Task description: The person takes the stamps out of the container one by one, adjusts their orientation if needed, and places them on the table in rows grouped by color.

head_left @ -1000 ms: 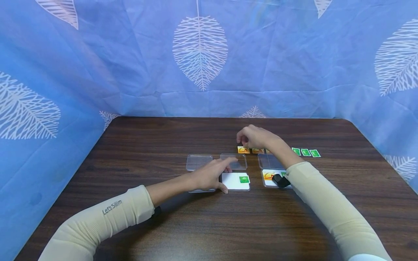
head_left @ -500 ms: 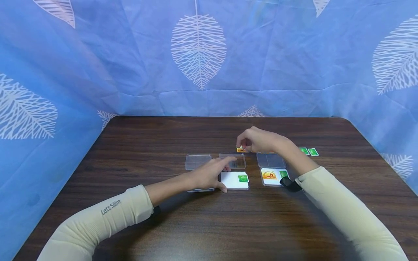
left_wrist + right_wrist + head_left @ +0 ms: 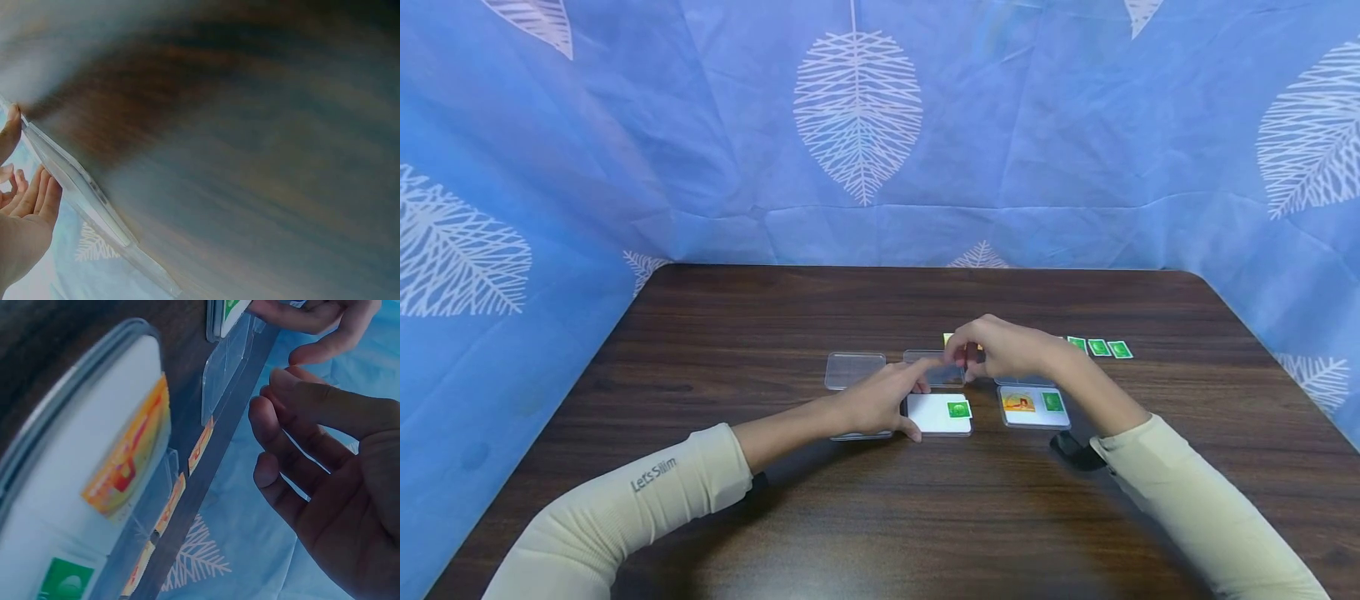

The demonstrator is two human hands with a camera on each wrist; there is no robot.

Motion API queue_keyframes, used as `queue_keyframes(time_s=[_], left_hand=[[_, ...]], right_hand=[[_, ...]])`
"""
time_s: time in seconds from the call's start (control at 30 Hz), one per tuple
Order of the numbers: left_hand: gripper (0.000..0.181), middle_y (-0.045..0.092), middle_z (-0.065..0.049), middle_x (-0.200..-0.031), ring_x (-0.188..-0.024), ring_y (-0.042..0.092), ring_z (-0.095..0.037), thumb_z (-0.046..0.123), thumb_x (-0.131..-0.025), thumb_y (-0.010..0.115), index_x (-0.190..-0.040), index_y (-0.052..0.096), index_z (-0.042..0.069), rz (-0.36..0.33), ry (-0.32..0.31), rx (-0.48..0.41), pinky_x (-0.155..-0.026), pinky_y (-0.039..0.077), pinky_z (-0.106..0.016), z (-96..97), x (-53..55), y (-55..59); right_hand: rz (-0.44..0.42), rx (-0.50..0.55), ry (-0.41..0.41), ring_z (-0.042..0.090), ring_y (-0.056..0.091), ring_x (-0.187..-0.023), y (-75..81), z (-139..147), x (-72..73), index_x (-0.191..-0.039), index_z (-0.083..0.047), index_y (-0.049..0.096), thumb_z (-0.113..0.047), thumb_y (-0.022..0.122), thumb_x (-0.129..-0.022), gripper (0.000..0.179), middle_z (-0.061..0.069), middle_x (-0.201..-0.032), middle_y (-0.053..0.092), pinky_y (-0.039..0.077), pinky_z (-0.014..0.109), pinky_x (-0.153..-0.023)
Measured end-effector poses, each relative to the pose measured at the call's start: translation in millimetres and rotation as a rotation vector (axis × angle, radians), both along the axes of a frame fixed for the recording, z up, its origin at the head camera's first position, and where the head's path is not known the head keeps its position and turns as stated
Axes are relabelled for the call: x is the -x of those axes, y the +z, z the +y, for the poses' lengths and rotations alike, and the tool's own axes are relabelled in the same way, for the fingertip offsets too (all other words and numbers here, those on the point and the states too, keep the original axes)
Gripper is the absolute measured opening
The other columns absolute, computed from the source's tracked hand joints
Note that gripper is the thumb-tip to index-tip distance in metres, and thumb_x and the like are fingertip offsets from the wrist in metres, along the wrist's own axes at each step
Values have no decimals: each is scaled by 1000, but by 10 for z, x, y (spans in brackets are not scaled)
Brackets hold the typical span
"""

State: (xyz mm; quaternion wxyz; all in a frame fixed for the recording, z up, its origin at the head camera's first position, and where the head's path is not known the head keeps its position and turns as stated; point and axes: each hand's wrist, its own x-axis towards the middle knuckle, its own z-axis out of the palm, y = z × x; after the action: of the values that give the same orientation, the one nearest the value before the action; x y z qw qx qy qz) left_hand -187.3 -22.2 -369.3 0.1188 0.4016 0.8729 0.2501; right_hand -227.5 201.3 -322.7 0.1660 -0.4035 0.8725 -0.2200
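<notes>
My left hand (image 3: 874, 406) holds the left end of the middle clear plastic case, its thumb at the near edge and fingers at the far edge. In that case lies a white card (image 3: 931, 423), a small green stamp (image 3: 958, 409) near its right edge. Just past its open lid (image 3: 936, 372), my right hand (image 3: 1011, 347) hovers with curled fingers, thumb close to the fingertips. Whether something small sits between those fingertips, I cannot tell. Behind that hand is a row of orange stamps (image 3: 201, 447), mostly hidden in the head view.
To the right, another open case (image 3: 1032, 422) bears an orange stamp (image 3: 1018, 402) and a green one (image 3: 1052, 402) on white. Several green stamps (image 3: 1099, 347) lie farther back. A third case with its lid open (image 3: 855, 372) is partly under my left forearm.
My right hand dips to the orange stamp at the row's left end, then comes back toward the middle case's lid and my left fingers. The left hand keeps its place.
</notes>
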Motion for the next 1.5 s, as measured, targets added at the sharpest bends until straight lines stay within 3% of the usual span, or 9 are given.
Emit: queue_keyframes(time_s=[0.33, 0.6, 0.93, 1.5], left_hand=[[92, 62, -7, -113, -106, 57, -18, 21, -69, 85, -143, 31, 8, 10, -6, -18, -92, 45, -29, 3, -2, -18], [92, 62, -7, -112, -105, 57, -17, 22, -69, 85, -143, 32, 8, 6, 7, -7, -91, 45, -29, 7, -2, -29], [91, 63, -8, -110, -104, 58, -19, 22, -68, 86, -141, 34, 4, 26, -6, -23, -90, 46, -30, 2, -6, -37], [92, 63, -7, -111, -106, 57, -19, 22, -68, 86, -141, 34, 4, 27, -1, -17, -91, 45, -29, 12, -2, -33]], right_hand=[[-101, 45, 20, 14, 54, -72, -95, 29, -115, -105, -5, 67, 4, 68, -83, 24, 5, -83, 61, 50, 32, -67], [-116, 42, 34, 14, 55, -75, -202, 25, -168, -106, -8, 66, -2, 72, -82, 25, 2, -86, 62, 49, 33, -68], [-104, -45, 25, 19, 54, -79, -214, -33, -225, -105, -11, 69, 0, 75, -78, 30, -1, -97, 61, 48, 27, -67], [-100, -79, 29, 21, 51, -72, -200, -69, -232, -101, -11, 68, 6, 71, -79, 28, -1, -80, 55, 43, 26, -61]])
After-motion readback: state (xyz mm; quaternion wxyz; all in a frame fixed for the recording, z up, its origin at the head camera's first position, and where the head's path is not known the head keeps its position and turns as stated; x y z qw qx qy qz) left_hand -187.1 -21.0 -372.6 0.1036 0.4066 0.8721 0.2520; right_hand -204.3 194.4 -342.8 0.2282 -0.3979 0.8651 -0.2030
